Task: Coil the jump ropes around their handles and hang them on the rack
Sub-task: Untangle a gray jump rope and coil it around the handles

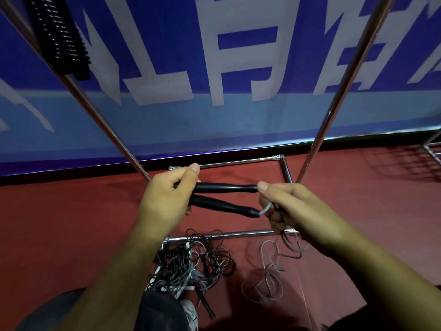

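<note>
Where the view is nearest, at the bottom centre of the frame, a dark trouser knee [162, 311] and a white shoe [191, 311] sit beside a tangle of jump ropes [191, 263], black and grey cords heaped on the red floor [71, 223]. Just right of the heap, a loose grey cord [269, 278] lies in loops on the floor.

Above these, mid-frame, both hands hold one jump rope in the air. The left hand [167, 197] has its fingers curled round the left ends of two black handles [226, 188], which spread slightly apart toward the right. The right hand [286, 204] is closed at their right tips, thumb against the upper tip, pinching the pale cord [267, 209] that leaves the lower handle. Thin cord hangs from this hand down to the floor.

Behind the hands stands the chrome rack [248, 233]. Its base bars form a rectangle on the floor, and two uprights climb toward the upper corners. In the upper left corner, by the left upright, hangs a black, tightly wound bundle [64, 37]. Farthest off, a blue banner [214, 115] with large white characters fills the top half.
</note>
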{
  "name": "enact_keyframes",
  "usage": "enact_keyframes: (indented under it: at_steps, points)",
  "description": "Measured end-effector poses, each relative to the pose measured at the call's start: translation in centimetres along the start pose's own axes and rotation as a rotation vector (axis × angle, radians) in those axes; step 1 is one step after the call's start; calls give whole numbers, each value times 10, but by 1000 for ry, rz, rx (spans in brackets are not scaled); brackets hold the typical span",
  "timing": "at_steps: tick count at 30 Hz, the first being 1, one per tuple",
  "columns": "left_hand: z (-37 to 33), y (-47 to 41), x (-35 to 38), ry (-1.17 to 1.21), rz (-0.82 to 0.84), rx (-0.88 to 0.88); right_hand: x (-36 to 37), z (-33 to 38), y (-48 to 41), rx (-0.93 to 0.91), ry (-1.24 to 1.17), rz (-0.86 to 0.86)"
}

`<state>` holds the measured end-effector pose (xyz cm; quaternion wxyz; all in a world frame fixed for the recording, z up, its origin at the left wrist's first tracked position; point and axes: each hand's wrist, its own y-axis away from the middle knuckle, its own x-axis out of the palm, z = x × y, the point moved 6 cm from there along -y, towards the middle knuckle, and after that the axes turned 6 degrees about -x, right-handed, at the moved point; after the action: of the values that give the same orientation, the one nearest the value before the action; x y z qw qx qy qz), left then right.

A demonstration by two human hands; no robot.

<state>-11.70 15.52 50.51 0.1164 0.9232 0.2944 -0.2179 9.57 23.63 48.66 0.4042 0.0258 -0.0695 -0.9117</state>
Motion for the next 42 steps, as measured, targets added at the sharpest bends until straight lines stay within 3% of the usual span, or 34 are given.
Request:
enact_keyframes:
  at_steps: [4, 10, 13, 18, 21, 27, 29, 31, 34, 42]
  points:
    - [1, -1, 1, -6, 4, -9, -1, 6, 0, -64, 44, -58]
    - [10, -4, 2, 63, 20, -112, -27, 4, -6, -107, 182, -359]
    - [20, -9, 0, 152, -18, -171, -32, -1, -7, -43, 91, -424]
    - [31, -13, -2, 216, -34, -233, -23, 8, -4, -137, 336, -233]
    - [31, -13, -1, 224, -39, -238, -9, 5, -2, -142, 344, -61]
    - [20, -9, -1, 159, -55, -185, 3, -10, -9, 5, -283, -1]
    - [11, -6, -2, 119, -60, -124, 7, -16, -11, 130, -346, 66]
    - [0, 0, -1, 32, -64, -25, 10, -17, -2, 208, -188, 169]
    - [-11, 7, -2, -75, -82, 82, 11, -10, 6, 158, 100, 217]
    - [8, -2, -16, -26, -250, -76, -12, -2, -5, -205, 656, -172]
